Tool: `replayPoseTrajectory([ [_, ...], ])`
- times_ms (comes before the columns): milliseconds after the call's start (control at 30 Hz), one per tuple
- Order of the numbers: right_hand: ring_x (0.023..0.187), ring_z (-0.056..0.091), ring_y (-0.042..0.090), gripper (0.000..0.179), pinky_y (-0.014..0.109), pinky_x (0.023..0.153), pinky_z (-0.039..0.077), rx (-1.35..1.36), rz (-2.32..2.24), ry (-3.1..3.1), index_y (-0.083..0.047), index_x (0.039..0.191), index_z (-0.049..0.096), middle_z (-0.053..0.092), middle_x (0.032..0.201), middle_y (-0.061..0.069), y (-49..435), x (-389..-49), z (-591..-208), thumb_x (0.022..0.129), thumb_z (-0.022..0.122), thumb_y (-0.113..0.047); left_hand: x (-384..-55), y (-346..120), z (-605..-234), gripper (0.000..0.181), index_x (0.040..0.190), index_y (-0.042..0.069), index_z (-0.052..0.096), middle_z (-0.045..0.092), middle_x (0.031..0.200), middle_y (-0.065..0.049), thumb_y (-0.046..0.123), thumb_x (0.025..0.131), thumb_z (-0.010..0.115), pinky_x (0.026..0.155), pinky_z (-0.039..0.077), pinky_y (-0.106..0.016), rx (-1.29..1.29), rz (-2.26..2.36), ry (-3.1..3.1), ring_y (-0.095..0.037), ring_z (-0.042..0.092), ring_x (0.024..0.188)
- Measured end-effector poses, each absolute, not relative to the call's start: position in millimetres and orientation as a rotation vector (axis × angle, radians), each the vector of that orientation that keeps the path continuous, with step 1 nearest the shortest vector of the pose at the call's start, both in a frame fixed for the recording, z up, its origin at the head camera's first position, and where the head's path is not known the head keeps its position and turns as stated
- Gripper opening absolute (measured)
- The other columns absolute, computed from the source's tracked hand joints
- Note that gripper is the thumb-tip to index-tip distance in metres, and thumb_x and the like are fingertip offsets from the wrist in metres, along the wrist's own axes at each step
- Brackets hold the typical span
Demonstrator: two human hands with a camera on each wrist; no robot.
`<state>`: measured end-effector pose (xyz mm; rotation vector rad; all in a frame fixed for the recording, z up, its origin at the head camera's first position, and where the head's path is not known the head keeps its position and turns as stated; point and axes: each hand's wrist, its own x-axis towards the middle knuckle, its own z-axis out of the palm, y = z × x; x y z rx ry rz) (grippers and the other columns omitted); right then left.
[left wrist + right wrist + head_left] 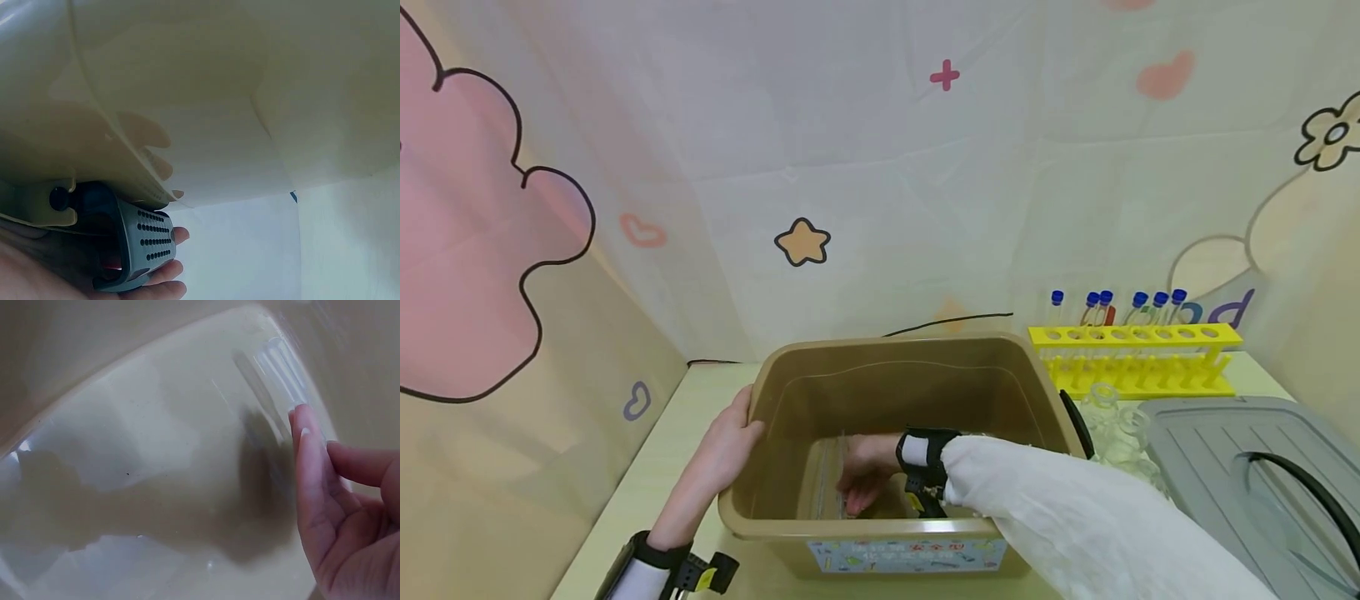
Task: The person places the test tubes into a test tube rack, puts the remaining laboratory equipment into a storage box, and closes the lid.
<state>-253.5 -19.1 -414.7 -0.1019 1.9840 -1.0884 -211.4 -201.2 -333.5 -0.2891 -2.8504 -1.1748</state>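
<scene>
Yep, your right hand (867, 468) is nearer, fingers pinching that clear strip (282, 367) at lower centre, long axis up-and-down in frame; left hand (730, 439) grips the bin (895, 379).

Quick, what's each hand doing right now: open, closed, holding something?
Left hand: closed, holding the tan bin by its side.
Right hand: closed, apparently pinching a clear tube-like item inside the bin.
</scene>
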Motion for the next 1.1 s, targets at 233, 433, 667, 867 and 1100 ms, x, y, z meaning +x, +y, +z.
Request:
replayPoseTrajectory([
  [233, 0.041, 0.052, 0.012, 0.025, 0.023, 0.045, 0.046, -0.123, -1.061, 2.04, 0.011, 0.065, 0.063, 0.062, 0.071, 0.023, -21, -252, -415, 0.086, 0.054, 0.0, -212, -200, -332, 0.05, 0.129, -0.007, 0.034, 0.049, 0.11, -0.025, -0.002, 0.08, 0.038, 0.077, 0.038, -0.045, -0.297, -1.181, -2.842, -0.033, 0.047, 0.091],
  [433, 0.04, 0.052, 0.012, 0.024, 0.022, 0.043, 0.045, -0.145, -1.06, 2.044, 0.011, 0.066, 0.063, 0.062, 0.07, 0.023, -22, -252, -416, 0.085, 0.054, 0.0, -212, -201, -333, 0.05, 0.129, -0.007, 0.034, 0.049, 0.108, -0.025, -0.002, 0.08, 0.038, 0.077, 0.038, -0.044, -0.302, -1.183, -2.834, -0.033, 0.047, 0.09],
  [667, 0.039, 0.05, 0.012, 0.024, 0.02, 0.038, 0.041, -0.164, -1.07, 2.028, 0.012, 0.066, 0.063, 0.062, 0.064, 0.02, -23, -252, -422, 0.085, 0.055, 0.0, -213, -202, -334, 0.051, 0.131, -0.007, 0.032, 0.049, 0.111, -0.025, -0.002, 0.08, 0.038, 0.077, 0.039, -0.045, -0.3, -1.19, -2.838, -0.033, 0.047, 0.092],
  [867, 0.038, 0.05, 0.011, 0.023, 0.021, 0.038, 0.042, -0.173, -1.075, 2.033, 0.014, 0.069, 0.063, 0.061, 0.063, 0.02, -24, -252, -426, 0.085, 0.056, 0.001, -212, -202, -334, 0.052, 0.131, -0.007, 0.033, 0.049, 0.11, -0.026, -0.002, 0.08, 0.038, 0.077, 0.038, -0.045, -0.295, -1.19, -2.833, -0.033, 0.047, 0.091],
  [1100, 0.038, 0.05, 0.011, 0.022, 0.021, 0.038, 0.042, -0.17, -1.089, 2.041, 0.014, 0.068, 0.063, 0.061, 0.062, 0.019, -23, -251, -426, 0.084, 0.056, 0.001, -212, -200, -333, 0.052, 0.132, -0.007, 0.032, 0.049, 0.11, -0.026, -0.002, 0.08, 0.038, 0.075, 0.04, -0.044, -0.292, -1.203, -2.837, -0.033, 0.048, 0.089],
])
